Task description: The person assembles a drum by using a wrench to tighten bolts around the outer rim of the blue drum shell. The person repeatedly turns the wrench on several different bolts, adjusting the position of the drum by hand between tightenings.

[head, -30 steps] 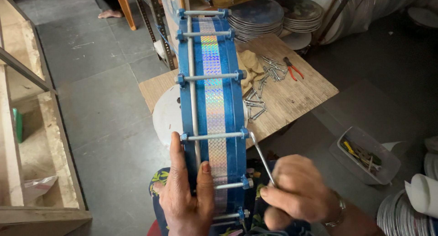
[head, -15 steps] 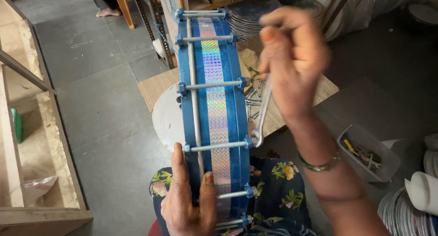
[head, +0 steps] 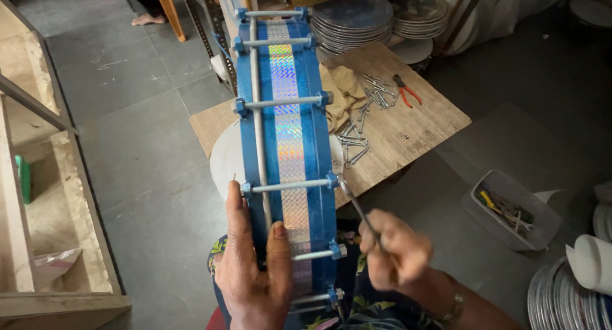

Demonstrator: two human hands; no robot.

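**A:** Where's the drum, and how do you have it?

**B:** Blue drum (head: 287, 145) stands on edge across my lap, its far side running out over the wooden tabletop (head: 414, 123). Shiny foil band down the middle of the shell, metal rods (head: 288, 185) crossing it at intervals. My left hand (head: 254, 266) is clamped on the near part of the shell, thumb on one side of a long rod, fingers wrapped round the rim.

**A:** And the right?

**B:** Right hand (head: 396, 253) is closed round a thin metal tool (head: 354, 202), tip up at the lug on the right rim. Blurred, so I can't tell the exact grip.

**A:** How does it handle?

**B:** My guess: stiff, light for its bulk, hollow. The foil looks slick, so I'd hold by the rim or the rods, not the band. The skins on the flat sides I'd keep fingers off; likely the part that dents. On edge it wants to roll, hence the firm left hand.

**A:** What's around?

**B:** Loose bolts (head: 357, 139) scattered on the tabletop just beyond the drum, a tan cloth (head: 344, 91) touching it, red-handled pliers (head: 408, 91) further out. Stacks of round discs (head: 360, 24) behind. A grey tray (head: 510, 209) of tools on the floor to my right, well apart. Wooden shelving (head: 38, 177) on the left.

**A:** Anything in the way?

**B:** The bolts lie close to the rim; turning the drum could sweep them.
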